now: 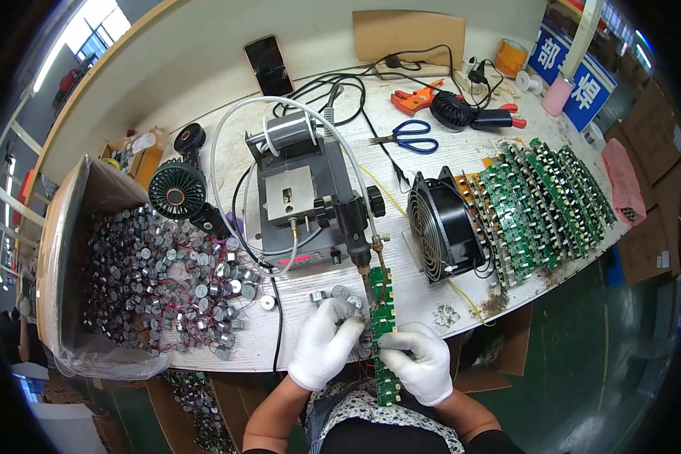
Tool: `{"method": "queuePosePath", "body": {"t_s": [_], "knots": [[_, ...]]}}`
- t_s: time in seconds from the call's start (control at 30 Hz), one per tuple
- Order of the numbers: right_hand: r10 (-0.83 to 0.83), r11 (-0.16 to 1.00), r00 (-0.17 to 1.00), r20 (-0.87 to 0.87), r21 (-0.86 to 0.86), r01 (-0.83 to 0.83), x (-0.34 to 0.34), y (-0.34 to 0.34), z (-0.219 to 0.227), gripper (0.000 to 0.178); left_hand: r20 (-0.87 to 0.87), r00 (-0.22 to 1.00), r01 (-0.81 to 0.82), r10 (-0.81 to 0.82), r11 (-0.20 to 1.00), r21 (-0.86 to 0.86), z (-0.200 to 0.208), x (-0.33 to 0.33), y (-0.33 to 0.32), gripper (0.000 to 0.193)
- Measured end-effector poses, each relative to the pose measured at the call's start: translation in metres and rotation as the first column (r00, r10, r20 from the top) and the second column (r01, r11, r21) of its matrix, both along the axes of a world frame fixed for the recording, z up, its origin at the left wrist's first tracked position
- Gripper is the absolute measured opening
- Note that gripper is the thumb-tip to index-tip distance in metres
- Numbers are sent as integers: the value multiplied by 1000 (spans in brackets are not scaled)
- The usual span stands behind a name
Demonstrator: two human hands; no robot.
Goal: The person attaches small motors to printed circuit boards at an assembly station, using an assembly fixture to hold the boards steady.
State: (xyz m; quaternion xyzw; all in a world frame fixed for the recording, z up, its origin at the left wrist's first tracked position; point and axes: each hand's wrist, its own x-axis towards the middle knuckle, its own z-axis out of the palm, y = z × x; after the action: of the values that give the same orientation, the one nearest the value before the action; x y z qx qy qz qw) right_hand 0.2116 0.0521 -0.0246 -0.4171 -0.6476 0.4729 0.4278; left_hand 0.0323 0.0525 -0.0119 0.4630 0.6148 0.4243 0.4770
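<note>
My left hand (327, 343), in a white glove, is closed in a pinch beside the left edge of a long green circuit board strip (384, 325). What its fingertips hold is too small to make out. My right hand (418, 362), also gloved, grips the strip from its right edge, thumb and fingers closed on it. The strip runs from under the tip of a soldering machine (303, 189) down toward my apron. Small round metal motors (340, 293) lie just beyond my left hand, and thin red wires show below it.
At left, a plastic-lined box (102, 185) spills several motors with wires (166, 280). A handheld fan (178, 189) stands behind them. To the right are a black cooling fan (446, 227) and rows of circuit boards (541, 208). Blue-handled scissors (408, 138) and a phone (268, 66) are farther back.
</note>
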Motion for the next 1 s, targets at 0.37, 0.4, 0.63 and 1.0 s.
{"method": "queuePosePath", "body": {"t_s": [0.37,0.4,0.63,1.0], "knots": [[7,999,1000,-17,-31,-8,-1,-6,-2,17,-240,962,-65,134,959,275,-12,11,0,10],[9,999,1000,-19,-51,-9,-1,-6,-2,17,-268,950,-53,161,927,370,-12,13,1,12],[3,997,1000,-29,-75,-5,-1,-8,-4,17,-389,886,4,252,835,550,-12,17,3,19],[-34,999,999,-20,12,34,-3,-7,-4,19,-450,849,56,276,801,596,-9,18,6,21]]}}
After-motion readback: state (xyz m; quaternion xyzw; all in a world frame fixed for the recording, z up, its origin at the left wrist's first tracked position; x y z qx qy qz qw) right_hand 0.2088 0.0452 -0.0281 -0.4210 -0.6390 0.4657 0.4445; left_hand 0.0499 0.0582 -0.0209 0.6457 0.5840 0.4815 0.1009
